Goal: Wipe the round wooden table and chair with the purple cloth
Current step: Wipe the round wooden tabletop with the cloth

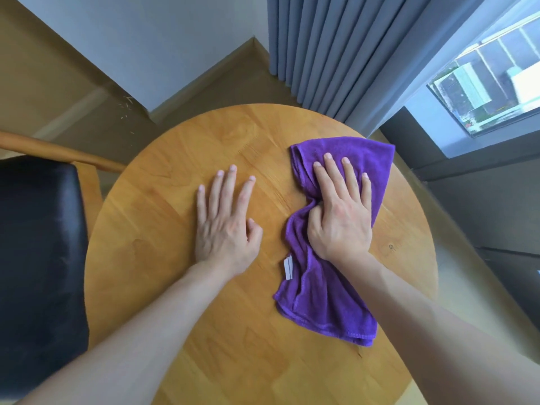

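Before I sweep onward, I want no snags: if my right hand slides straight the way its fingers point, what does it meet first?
The right hand rests on the purple cloth, fingers pointing at the table's far edge. Nothing stands on that stretch; beyond the rim the curtain hangs, though depth is unclear.

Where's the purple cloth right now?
In the head view the purple cloth lies on the right half of the round wooden table, pressed flat under the right hand, with the left hand beside it.

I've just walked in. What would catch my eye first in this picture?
The bright purple cloth on the right side of the round wooden table, with the right hand pressed flat on it. The left hand rests open on the bare wood beside it. A chair with a black seat stands at the left.
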